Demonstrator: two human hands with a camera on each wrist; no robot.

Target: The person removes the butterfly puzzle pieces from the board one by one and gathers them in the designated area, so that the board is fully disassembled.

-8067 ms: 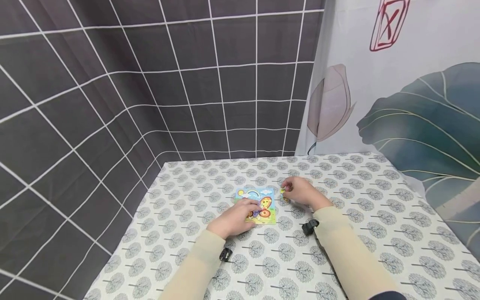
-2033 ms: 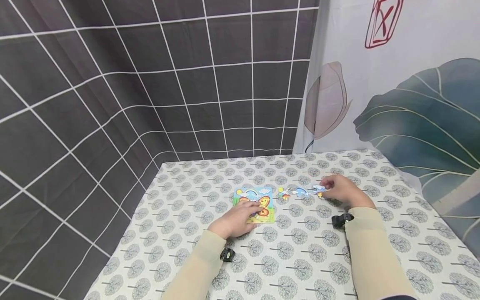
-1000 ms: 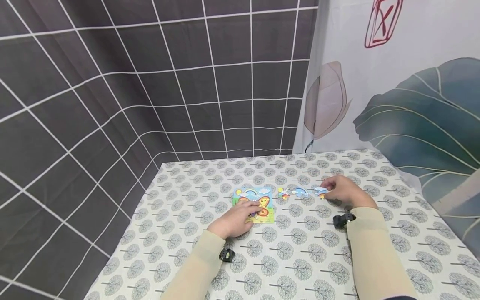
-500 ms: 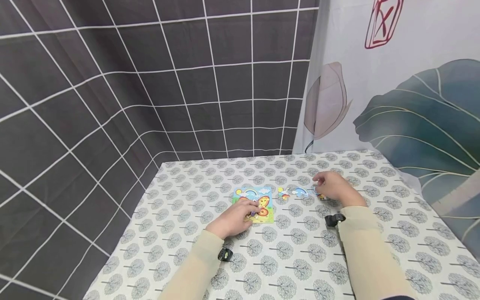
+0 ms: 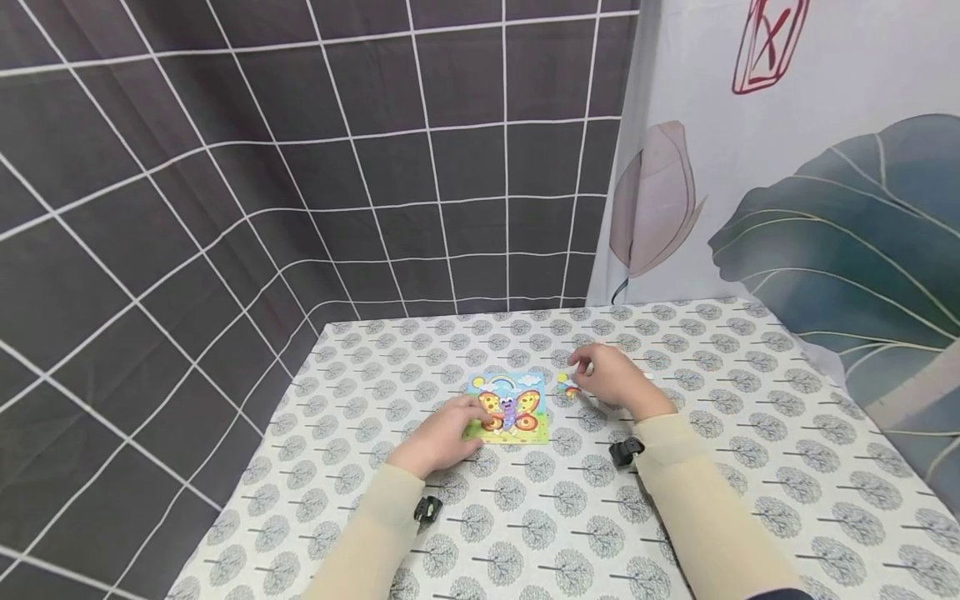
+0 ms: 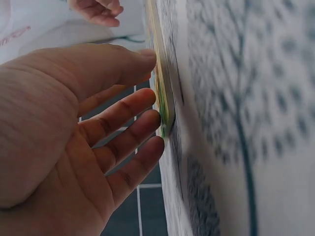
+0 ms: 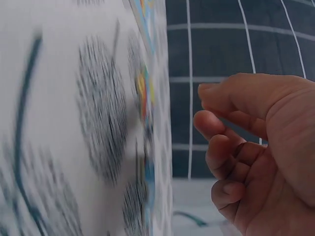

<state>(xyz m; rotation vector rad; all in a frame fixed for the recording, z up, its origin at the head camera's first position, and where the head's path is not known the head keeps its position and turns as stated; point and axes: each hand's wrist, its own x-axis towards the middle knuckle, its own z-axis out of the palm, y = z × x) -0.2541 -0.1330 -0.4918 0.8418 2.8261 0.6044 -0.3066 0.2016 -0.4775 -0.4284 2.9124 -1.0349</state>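
A square butterfly jigsaw puzzle lies flat on the table, its butterfly, rainbow and sun in view. My left hand rests its fingertips at the lower left part of the puzzle, fingers relaxed. The left wrist view shows the fingertips right at the puzzle's edge. To the right of the puzzle lies a loose jigsaw piece with a yellow sun and red and yellow bands. My right hand hovers just beside it, fingers loosely curled and holding nothing. Other loose pieces are mostly hidden behind this hand; the right wrist view shows a bluish one.
A white tablecloth printed with grey trees covers the table. Behind it hangs a dark curtain with white grid lines. On the right is a pale curtain with large leaf and flower prints.
Over the earlier frames, jigsaw pieces came to lie in a row right of the puzzle. My right hand let go of the rightmost and moved left. My left hand slid left, uncovering the butterfly.
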